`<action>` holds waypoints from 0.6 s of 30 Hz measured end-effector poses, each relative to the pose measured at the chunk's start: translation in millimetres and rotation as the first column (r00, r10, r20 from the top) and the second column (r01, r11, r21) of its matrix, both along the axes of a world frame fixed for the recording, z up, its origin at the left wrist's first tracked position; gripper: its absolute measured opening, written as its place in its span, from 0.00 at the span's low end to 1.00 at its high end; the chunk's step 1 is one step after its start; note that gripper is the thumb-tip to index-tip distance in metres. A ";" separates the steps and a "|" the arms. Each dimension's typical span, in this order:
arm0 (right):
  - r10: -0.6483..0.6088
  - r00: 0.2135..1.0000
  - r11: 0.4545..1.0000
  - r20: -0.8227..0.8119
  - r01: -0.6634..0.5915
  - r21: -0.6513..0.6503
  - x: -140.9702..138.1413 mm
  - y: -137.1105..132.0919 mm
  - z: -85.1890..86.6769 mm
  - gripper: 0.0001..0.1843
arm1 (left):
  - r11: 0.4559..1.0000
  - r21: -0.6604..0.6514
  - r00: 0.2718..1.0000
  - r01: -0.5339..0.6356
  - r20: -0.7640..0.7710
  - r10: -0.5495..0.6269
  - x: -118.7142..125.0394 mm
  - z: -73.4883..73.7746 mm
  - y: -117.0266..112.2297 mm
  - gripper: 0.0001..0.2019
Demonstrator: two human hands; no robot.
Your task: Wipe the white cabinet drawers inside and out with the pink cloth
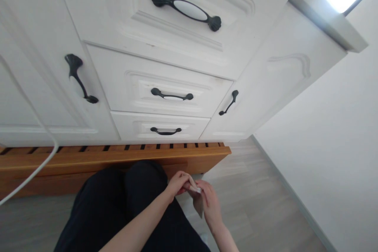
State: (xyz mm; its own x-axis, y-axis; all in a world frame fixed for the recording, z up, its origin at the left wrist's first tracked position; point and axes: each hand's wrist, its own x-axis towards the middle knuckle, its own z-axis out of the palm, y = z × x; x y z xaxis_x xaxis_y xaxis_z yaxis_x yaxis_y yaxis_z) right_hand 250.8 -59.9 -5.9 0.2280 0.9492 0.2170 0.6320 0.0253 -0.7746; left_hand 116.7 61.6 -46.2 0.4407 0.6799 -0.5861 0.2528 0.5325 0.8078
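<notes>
My left hand (178,184) and my right hand (211,201) meet low in the view, above the floor and beside my dark-trousered legs (130,208). Both have their fingers closed in a pinch on a small pale, thin piece (196,190), perhaps paper or cloth, which hangs down between them. What it is I cannot make out. The hands are just in front of a low wooden slatted bench (118,159).
A white cabinet stands ahead with three drawers, the top drawer (165,35), the middle drawer (165,86), the bottom drawer (159,128), and doors either side, all with black handles. A white cable (44,161) hangs at the left. White wall (333,145) at the right, grey plank floor (254,201).
</notes>
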 end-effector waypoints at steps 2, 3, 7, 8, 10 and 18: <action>0.004 1.000 1.000 0.013 -0.004 0.002 2.2 -2.2 4.7 0.16 | 0.998 -0.063 1.000 0.027 -0.006 -0.027 1.6 -0.6 -0.3 0.13; -0.001 1.000 1.000 0.010 0.001 0.003 3.2 -3.8 6.1 0.16 | 0.995 -0.089 0.999 0.032 -0.010 -0.033 2.2 -1.1 -0.1 0.11; -0.014 1.000 0.996 -0.018 0.013 -0.088 10.5 -11.7 3.8 0.17 | 0.995 -0.100 1.000 -0.021 -0.017 0.019 3.5 -4.3 1.5 0.08; -0.049 0.999 0.992 -0.020 0.047 -0.113 13.7 -13.5 1.1 0.16 | 0.995 -0.093 0.999 -0.042 -0.011 0.042 3.7 -4.5 1.4 0.07; -0.173 0.985 0.977 -0.023 0.168 -0.132 20.7 -15.9 -6.1 0.15 | 0.994 -0.089 0.997 -0.070 0.022 0.072 3.7 -3.2 0.1 0.06; -0.362 0.929 0.932 -0.081 0.358 -0.055 30.0 -5.9 -17.7 0.15 | 0.949 -0.300 0.962 -0.097 0.218 0.167 -9.7 7.3 -0.7 0.20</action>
State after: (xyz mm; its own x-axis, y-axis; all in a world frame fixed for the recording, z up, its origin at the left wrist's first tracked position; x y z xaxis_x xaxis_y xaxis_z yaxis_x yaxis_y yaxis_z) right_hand 280.8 -65.8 -23.6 0.5726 0.8068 0.1455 0.5221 -0.2220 -0.8235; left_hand 107.0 60.9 -38.9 0.5084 0.5622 -0.6522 -0.0160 0.7635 0.6457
